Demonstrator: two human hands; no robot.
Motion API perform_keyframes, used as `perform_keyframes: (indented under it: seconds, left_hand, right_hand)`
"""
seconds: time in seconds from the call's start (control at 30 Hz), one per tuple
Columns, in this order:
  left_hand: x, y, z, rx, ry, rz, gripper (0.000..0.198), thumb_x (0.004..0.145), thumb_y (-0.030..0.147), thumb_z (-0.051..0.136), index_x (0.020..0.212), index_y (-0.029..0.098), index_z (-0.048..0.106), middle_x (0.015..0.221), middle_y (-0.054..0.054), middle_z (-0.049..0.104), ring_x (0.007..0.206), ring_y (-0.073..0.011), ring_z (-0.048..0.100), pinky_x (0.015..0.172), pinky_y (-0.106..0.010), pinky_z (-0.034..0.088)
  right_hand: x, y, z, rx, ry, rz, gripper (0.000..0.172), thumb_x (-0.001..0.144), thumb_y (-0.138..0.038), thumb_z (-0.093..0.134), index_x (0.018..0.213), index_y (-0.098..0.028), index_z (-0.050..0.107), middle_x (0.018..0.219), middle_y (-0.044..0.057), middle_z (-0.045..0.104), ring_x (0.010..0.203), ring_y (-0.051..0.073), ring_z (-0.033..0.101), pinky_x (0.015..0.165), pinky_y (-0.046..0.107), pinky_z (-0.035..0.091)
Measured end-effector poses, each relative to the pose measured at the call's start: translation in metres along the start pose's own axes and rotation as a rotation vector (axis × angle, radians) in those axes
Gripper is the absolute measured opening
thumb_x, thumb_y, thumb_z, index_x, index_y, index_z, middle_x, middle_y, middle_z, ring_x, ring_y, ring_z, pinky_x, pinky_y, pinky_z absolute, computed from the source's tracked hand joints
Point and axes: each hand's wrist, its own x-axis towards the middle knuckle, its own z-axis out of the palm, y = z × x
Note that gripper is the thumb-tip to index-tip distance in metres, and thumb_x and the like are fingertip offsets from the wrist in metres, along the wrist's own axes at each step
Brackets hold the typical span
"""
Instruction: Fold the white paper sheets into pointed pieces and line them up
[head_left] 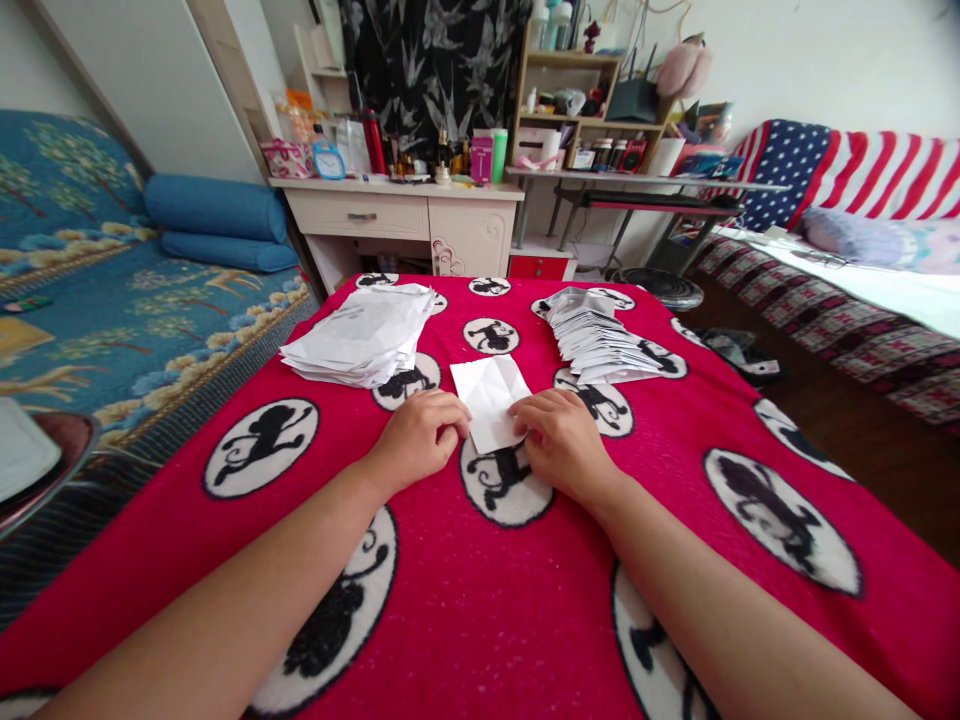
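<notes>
Nearest, bare forearms [262, 580], angled inward over the red cloth [510, 600] toward the paper [490, 400]. At the left edge of the paper, the left hand [424, 435], back upward, with fingers curled close together, thumb bent in beside the index finger, and tips right at that edge. At the right edge of the paper, the right hand [562, 435], with fingers bent and bunched, and foremost tips lapping slightly onto the surface; by that overlap, marginally the nearer of the two. Cannot tell, at either edge, a true pinch from a light touch. White, creased, lying on the cloth between both sets of fingers: rightward from the left ones, leftward from the right ones. In long axis, mostly away from the forearms, with the far end leaning a little left, hence roughly crosswise to the line from hand to hand. Beyond the paper and to the left, a loose white stack [364, 335]; beyond the paper and to the right, a fanned white pile [600, 345]. Well left of the paper, a blue sofa [150, 295]. Far beyond the paper, a pale dresser [390, 215]; farther right, a shelf [570, 60].
</notes>
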Motion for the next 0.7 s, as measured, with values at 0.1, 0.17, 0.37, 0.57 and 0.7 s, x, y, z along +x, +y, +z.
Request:
perform_keyframes:
  seconds: [0.1,0.17,0.37,0.57,0.7]
  left_hand:
    - [0.0,0.001,-0.001,0.014,0.037,-0.059,0.027,0.074,0.001,0.051,0.087,0.018,0.067,0.092,-0.005,0.067,0.088,-0.0186,0.062,0.082,-0.033,0.048]
    - [0.001,0.002,-0.001,0.001,0.076,-0.121,0.028,0.077,0.005,0.051,0.097,0.017,0.066,0.097,-0.007,0.066,0.09,-0.0191,0.062,0.083,-0.033,0.048]
    - [0.005,0.005,-0.008,-0.386,0.138,-0.379,0.028,0.09,0.024,0.043,0.106,0.015,0.065,0.103,-0.008,0.07,0.101,-0.0203,0.063,0.091,-0.033,0.047]
    - [0.004,-0.005,-0.004,-0.706,0.07,-0.507,0.031,0.076,0.023,0.061,0.105,0.013,0.064,0.106,-0.01,0.07,0.099,-0.0228,0.066,0.086,-0.033,0.051]
    - [0.002,-0.007,0.002,-0.707,0.016,-0.432,0.035,0.071,0.009,0.056,0.104,0.013,0.064,0.098,-0.008,0.071,0.093,-0.019,0.067,0.085,-0.031,0.051]
  right_hand:
    - [-0.001,0.002,0.001,0.031,0.061,0.014,0.021,0.069,-0.002,0.052,0.077,-0.017,0.065,0.085,0.004,0.071,0.085,0.018,0.062,0.084,0.032,0.038]
    - [-0.002,0.0,0.002,0.045,0.099,0.004,0.021,0.074,-0.004,0.052,0.082,-0.018,0.066,0.083,0.004,0.07,0.082,0.017,0.062,0.08,0.03,0.038]
    - [-0.007,-0.026,0.009,0.028,0.047,-0.165,0.018,0.09,-0.016,0.049,0.089,-0.017,0.067,0.085,0.006,0.069,0.079,0.016,0.06,0.071,0.028,0.04]
    - [-0.005,-0.035,0.004,0.178,0.1,-0.186,0.023,0.087,-0.04,0.061,0.094,-0.019,0.068,0.099,0.007,0.068,0.09,0.019,0.06,0.079,0.032,0.044]
    - [0.0,-0.014,0.006,0.247,0.38,0.116,0.022,0.087,-0.035,0.06,0.104,-0.022,0.066,0.121,0.01,0.061,0.112,0.024,0.053,0.097,0.042,0.04]
